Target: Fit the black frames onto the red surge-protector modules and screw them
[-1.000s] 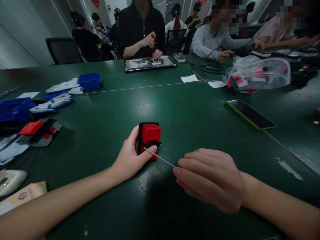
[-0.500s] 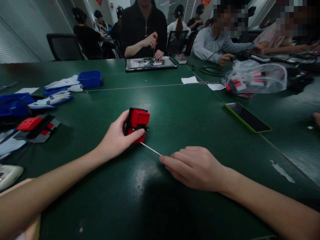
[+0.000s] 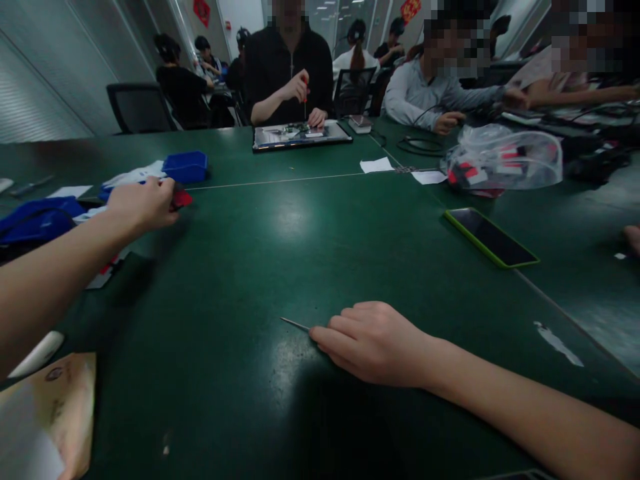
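Out to the left, my left hand (image 3: 145, 203) is closed around a small red and black plastic device (image 3: 183, 199), mostly hidden by the fingers. Beside that hand lie blue-and-white work gloves (image 3: 133, 175) and a blue plastic tray (image 3: 186, 167). My right hand (image 3: 367, 340) rests near the middle of the green table (image 3: 280, 267), fingers closed on a screwdriver (image 3: 295, 324). Only its thin metal shaft shows, pointing left; the handle is hidden in the palm. Partly under my left forearm is another red and grey piece (image 3: 107, 272).
A phone in a green case (image 3: 493, 237) and a clear bag of red parts (image 3: 505, 160) lie to the right. Across the table, a person in black (image 3: 290, 73) works with a screwdriver over a flat panel (image 3: 303, 136). A printed paper envelope (image 3: 60, 413) lies near left.
My left hand has carried the red and black device away from the screwdriver tip, left and farther off. My right hand has stayed nearly in place, still gripping the screwdriver.
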Demonstrator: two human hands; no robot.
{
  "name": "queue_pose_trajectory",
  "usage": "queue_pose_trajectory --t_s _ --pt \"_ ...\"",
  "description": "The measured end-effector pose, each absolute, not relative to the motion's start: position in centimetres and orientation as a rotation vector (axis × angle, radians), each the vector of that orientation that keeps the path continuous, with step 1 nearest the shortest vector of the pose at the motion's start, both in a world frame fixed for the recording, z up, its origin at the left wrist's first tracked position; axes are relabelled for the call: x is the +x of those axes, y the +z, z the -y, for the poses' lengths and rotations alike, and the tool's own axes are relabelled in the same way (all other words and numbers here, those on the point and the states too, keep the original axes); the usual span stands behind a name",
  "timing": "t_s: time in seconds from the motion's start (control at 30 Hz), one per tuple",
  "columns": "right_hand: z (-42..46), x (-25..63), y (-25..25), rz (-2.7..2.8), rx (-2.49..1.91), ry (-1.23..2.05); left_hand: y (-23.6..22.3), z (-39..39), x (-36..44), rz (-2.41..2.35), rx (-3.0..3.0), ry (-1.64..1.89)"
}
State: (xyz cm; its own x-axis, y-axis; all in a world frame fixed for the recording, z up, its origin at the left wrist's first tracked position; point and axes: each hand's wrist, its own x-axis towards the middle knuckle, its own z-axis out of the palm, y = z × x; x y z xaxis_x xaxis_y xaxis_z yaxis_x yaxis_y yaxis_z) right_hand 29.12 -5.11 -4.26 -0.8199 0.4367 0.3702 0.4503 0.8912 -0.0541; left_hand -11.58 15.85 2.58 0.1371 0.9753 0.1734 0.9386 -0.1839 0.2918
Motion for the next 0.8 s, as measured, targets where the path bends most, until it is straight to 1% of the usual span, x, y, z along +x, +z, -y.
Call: queue_pose_trajectory --t_s 0.23,0.4,0.5,0.67,0.8 --pt "5.0 29.3 -4.2 2.706 -0.676 0.002 -0.2 -18.5 -14.4 -1.963 2.100 0.847" --pt "4.9 29.2 -4.4 2.707 -0.695 0.037 -1.0 -19.5 -15.0 -1.961 1.997 0.994" --pt "4.8 29.2 -4.5 2.705 -0.702 0.062 -1.0 -19.9 -15.2 -1.994 1.945 0.989" --pt "4.8 29.3 -4.5 2.718 -0.701 0.111 -1.5 -20.4 -15.1 -2.023 1.928 0.881" --pt "4.8 29.3 -4.5 2.727 -0.694 0.131 -1.9 -20.4 -14.4 -2.037 1.916 0.879"
